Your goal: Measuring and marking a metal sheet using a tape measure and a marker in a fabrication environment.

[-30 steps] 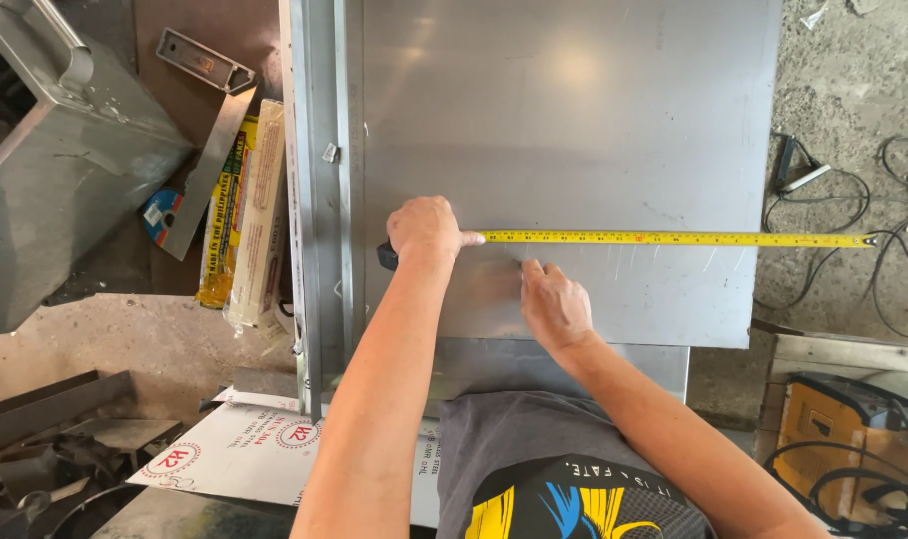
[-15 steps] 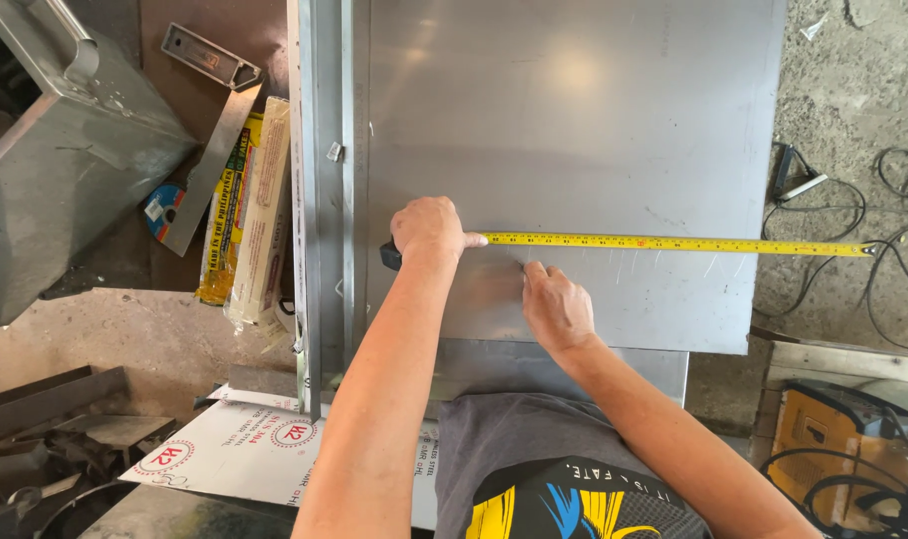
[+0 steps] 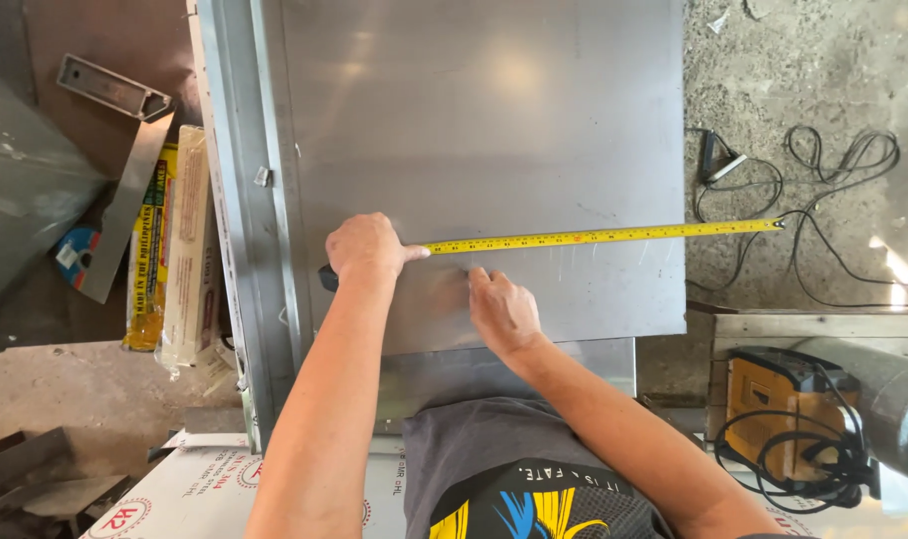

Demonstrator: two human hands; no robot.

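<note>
A large grey metal sheet (image 3: pixel 494 120) lies flat in front of me. My left hand (image 3: pixel 366 250) grips the dark case of a yellow tape measure (image 3: pixel 613 236) near the sheet's left side. The blade runs right across the sheet and its tip sticks out past the right edge. My right hand (image 3: pixel 504 309) rests on the sheet just below the blade, with its fingers bunched and the tips close to the tape. Whether it holds a small marker is hidden.
A grey metal channel (image 3: pixel 236 200) runs along the sheet's left edge. Left of it lie yellow packets (image 3: pixel 152 250), a metal angle piece (image 3: pixel 114 90) and a blue disc (image 3: pixel 74 255). Black cables (image 3: pixel 823 190) lie on the concrete at right, above a yellow machine (image 3: pixel 778 409).
The view has shifted, so the sheet and tape sit further left in frame. Both hands hold nearly the same places on the sheet.
</note>
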